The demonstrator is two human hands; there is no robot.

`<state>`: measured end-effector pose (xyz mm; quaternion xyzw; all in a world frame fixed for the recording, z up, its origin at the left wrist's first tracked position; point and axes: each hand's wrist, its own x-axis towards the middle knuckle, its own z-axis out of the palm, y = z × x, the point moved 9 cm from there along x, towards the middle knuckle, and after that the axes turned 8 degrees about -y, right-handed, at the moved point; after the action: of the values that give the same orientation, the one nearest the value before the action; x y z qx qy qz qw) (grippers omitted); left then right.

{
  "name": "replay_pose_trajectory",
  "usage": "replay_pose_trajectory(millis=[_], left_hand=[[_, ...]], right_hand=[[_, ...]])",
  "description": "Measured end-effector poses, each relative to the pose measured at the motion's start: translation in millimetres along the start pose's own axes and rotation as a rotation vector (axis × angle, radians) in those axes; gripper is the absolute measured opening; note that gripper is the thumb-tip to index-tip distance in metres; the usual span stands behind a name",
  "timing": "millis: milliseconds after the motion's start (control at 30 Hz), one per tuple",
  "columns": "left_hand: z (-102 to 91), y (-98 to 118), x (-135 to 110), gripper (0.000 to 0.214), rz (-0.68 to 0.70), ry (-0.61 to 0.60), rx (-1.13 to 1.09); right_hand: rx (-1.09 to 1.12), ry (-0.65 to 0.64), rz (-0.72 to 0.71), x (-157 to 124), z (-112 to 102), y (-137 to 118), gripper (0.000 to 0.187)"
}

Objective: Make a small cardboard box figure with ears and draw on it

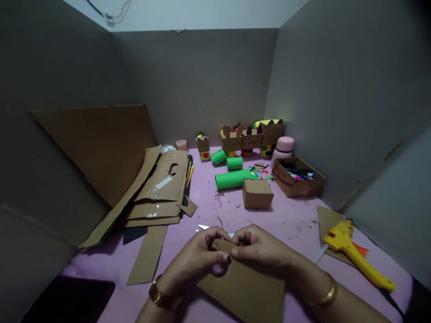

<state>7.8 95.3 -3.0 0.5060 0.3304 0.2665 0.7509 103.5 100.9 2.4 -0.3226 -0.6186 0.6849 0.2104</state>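
Note:
A flat brown cardboard piece [247, 289] lies on the pink table [292, 220] right in front of me. My left hand [198, 255] and my right hand [261, 246] both pinch its far edge, fingers curled and thumbs almost touching. A gold watch sits on my left wrist and a gold bangle on my right. Just beyond my fingers a pale scissor or blade tip [204, 227] lies on the table.
A small closed cardboard box [257, 194] and green paper tubes [234, 178] lie mid-table. Cardboard figures [251, 139], a pink jar [283, 147] and an open box of markers [298, 177] stand behind. Stacked cardboard sheets [158, 193] lie left, a yellow glue gun [353, 251] right.

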Motion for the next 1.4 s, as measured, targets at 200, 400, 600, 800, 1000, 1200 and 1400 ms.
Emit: replay_pose_trajectory(millis=[200, 400, 600, 800, 1000, 1200, 1400], left_hand=[[-1.5, 1.7, -1.2, 0.032, 0.013, 0.036, 0.01], [-1.8, 0.6, 0.7, 0.034, 0.015, 0.018, 0.026], [-0.8, 1.3, 0.4, 0.031, 0.007, 0.007, 0.041], [-0.6, 1.3, 0.6, 0.03, 0.015, 0.004, 0.053], [-7.4, 7.4, -4.1, 0.045, 0.05, 0.102, 0.019], [-19.0, 7.0, -6.0, 0.038, 0.004, 0.221, 0.056], [-18.5, 10.6, -1.3, 0.04, 0.028, 0.201, 0.162]], right_hand=[[0.077, -0.017, 0.026, 0.7, 1.8, 2.3, 0.036], [0.071, -0.006, 0.044, 1.0, 0.7, 1.3, 0.039], [0.077, -0.018, 0.027, 2.3, 0.4, 4.9, 0.035], [0.04, 0.005, 0.016, 1.5, -1.9, 4.0, 0.033], [0.055, 0.027, 0.042, 0.9, -3.6, 5.4, 0.035], [0.068, 0.04, 0.03, 2.2, -4.6, 9.4, 0.032], [0.077, 0.041, 0.039, 2.2, -3.6, 7.6, 0.03]])
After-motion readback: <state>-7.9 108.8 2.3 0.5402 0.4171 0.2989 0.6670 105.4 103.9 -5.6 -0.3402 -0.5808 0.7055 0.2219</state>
